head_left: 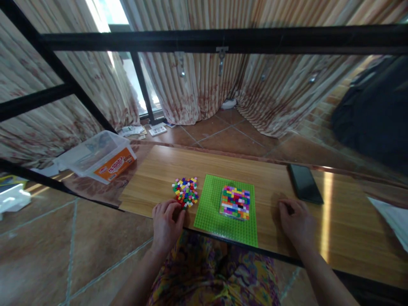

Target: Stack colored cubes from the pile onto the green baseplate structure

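Observation:
A green baseplate (210, 212) lies on the wooden table (159, 174) in front of me. On it stands a square block of many-coloured small bricks (235, 202). Left of the plate is a loose pile of small coloured bricks (185, 192). My left hand (166, 223) rests at the near edge of that pile, fingers curled and touching the nearest bricks; whether it grips one I cannot tell. My right hand (296, 221) lies on the table to the right of the plate, fingers loosely curled, holding nothing I can see.
A black phone (304, 183) lies flat at the right rear of the table. A clear plastic box with an orange label (100, 157) sits on the left. Black frame bars (223, 40) cross above. White paper (392, 219) lies at far right.

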### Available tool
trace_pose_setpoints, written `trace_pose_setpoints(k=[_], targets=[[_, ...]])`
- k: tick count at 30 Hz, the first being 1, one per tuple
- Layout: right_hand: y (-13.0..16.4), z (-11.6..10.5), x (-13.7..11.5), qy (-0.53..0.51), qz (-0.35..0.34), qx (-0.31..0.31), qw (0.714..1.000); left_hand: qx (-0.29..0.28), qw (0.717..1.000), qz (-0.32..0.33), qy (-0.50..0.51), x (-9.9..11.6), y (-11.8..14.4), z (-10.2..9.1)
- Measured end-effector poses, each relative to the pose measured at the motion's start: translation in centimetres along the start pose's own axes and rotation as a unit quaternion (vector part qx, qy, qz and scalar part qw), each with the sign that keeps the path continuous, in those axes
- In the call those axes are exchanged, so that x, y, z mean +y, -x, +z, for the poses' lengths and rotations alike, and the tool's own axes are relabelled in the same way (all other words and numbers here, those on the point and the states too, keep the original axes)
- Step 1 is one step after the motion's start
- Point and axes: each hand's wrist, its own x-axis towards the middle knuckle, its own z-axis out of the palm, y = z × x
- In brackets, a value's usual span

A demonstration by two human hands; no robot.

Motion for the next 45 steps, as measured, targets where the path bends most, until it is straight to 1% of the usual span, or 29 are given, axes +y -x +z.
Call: trace_pose_setpoints(k=[4,11,16,20,28,38,45], targets=[[0.0,-0.1,-0.2,0.005,0.005,0.001,1.0,0.005,1.0,-0.002,-0.013,0.7,-0.2,0.3],[0.0,-0.2,-0.4,0.005,0.0,0.003,1.0,0.017,0.999,-0.008,-0.026,1.1,-0.4,0.7],[-0.1,-0.3,-0.6,-0.009,0.001,0.004,1.0,0.013,0.999,-0.012,-0.031,1.1,-0.6,1.0],[-0.1,-0.4,-0.8,0.005,0.015,-0.004,1.0,0.017,0.999,-0.006,-0.035,0.7,-0.6,1.0],[-0.1,-0.1,-0.3,-0.006,0.011,-0.009,1.0,0.01,0.999,0.002,-0.043,-0.3,-0.5,0.8],[-0.1,-0.1,-0.4,0.003,0.01,0.003,1.0,-0.006,0.998,0.024,-0.061,0.8,-0.5,0.5],[0.0,0.0,-0.2,0.0,0.007,0.0,1.0,-0.025,0.996,0.039,-0.074,0.3,0.0,0.3]])
